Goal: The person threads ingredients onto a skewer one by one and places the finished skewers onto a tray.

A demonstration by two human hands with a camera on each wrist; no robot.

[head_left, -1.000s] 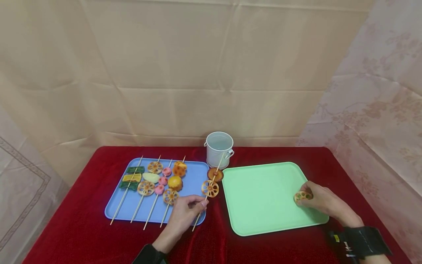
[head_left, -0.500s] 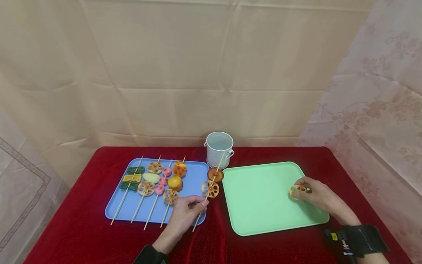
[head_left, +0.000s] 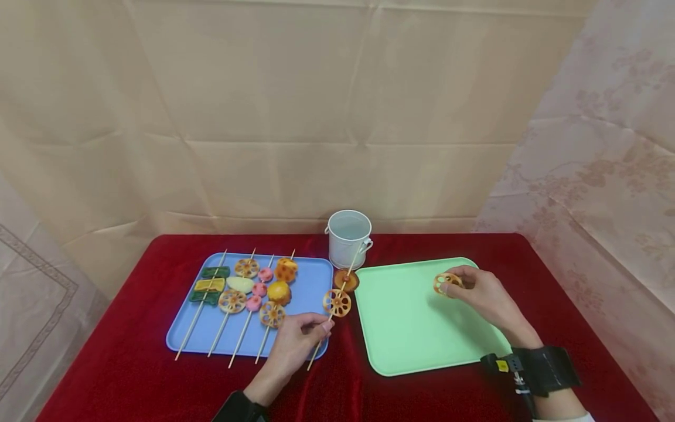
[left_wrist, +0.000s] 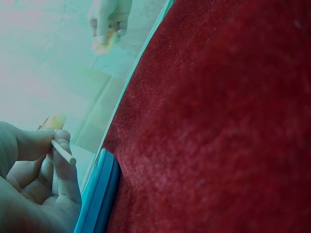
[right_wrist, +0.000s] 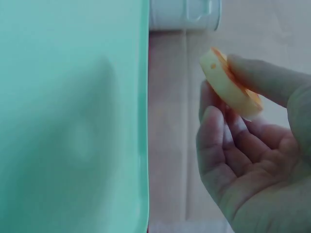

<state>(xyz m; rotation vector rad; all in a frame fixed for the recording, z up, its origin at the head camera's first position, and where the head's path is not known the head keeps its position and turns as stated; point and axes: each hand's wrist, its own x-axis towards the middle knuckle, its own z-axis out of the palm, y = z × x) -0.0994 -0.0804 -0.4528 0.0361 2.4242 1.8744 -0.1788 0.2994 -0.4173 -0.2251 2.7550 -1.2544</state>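
Observation:
My left hand (head_left: 297,346) pinches a thin wooden skewer (head_left: 319,347) between thumb and fingers, over the blue tray's right edge. Threaded on it are a lotus root slice (head_left: 337,302) and, farther up, a round brown piece (head_left: 345,281); the skewer's upper end points toward the bucket. In the left wrist view the blunt stick end (left_wrist: 64,153) sticks out past the fingers. Above the green tray (head_left: 406,351), my right hand (head_left: 485,296) holds another lotus root slice (head_left: 446,284) by thumb and fingers. The right wrist view shows its edge with a small hole (right_wrist: 228,87).
On the blue tray (head_left: 311,275) at left lie several loaded skewers, with green and yellow pieces, lotus slices, pink balls (head_left: 259,289) and a yellow-brown piece (head_left: 279,292). A white metal bucket (head_left: 347,243) stands behind, between the trays. Red cloth (head_left: 158,392) covers the table.
The right hand has lifted the lotus root slice and carried it leftward and away from me over the green tray. The left hand and its skewer have stayed nearly still.

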